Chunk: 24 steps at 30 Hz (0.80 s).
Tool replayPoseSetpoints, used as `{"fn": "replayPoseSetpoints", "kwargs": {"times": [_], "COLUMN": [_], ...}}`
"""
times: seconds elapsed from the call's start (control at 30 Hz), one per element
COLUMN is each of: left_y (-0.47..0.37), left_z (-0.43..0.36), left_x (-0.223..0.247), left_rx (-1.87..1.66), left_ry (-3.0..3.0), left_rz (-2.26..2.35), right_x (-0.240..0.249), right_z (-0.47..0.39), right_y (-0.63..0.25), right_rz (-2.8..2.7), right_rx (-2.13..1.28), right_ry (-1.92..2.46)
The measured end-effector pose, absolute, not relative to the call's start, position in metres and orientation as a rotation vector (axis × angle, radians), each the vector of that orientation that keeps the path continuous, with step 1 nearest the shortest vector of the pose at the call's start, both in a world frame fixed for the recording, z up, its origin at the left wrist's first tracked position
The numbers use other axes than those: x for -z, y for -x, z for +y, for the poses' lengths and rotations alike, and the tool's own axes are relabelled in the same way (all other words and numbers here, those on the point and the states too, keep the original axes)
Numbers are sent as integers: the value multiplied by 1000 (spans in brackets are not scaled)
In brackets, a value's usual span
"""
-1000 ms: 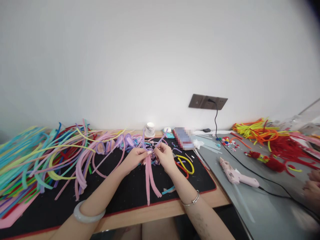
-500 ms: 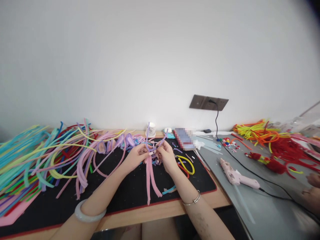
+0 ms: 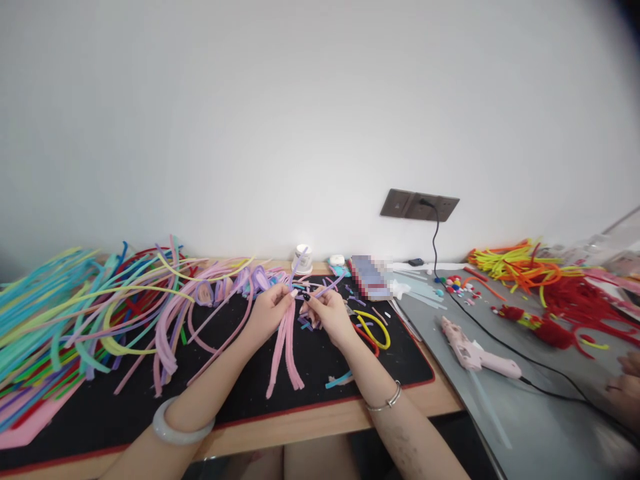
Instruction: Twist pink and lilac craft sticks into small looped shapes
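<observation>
Left hand's (image 3: pixel 273 310) grip pinches pink chenille stems (image 3: pixel 291 357) over black mat (image 3: pixel 320 360); right hand's (image 3: pixel 330 317) hold unclear at purple chenille stem (image 3: pixel 329 287); slack pinch could let strands splay.

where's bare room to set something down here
On the black mat, the front right corner, right of the right forearm and nearer than the yellow loop. On the grey table, between the glue stick and black cable. Crowded: pastel stems on the mat's left, red stems at the table's back.
</observation>
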<state>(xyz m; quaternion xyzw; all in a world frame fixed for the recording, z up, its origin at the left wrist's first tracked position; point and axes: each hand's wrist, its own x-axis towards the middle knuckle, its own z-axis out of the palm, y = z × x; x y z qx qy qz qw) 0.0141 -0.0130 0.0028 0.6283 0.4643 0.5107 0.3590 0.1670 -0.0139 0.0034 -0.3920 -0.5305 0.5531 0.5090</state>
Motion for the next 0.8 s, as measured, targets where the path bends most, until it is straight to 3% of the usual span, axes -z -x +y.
{"fn": "replayPoseSetpoints", "kwargs": {"times": [0.3,0.8], "left_y": [-14,-12], "left_z": [-13,-9], "left_x": [-2,0], "left_rx": [-1462,-1090], "left_ry": [-1608,-1427], "left_rz": [1300,994], "right_x": [3,-6], "right_z": [-14,-16], "right_y": [-163,-170], "right_rz": [-1285,-1204], "right_rx": [-1376,-1282], "right_ry": [873,908]}}
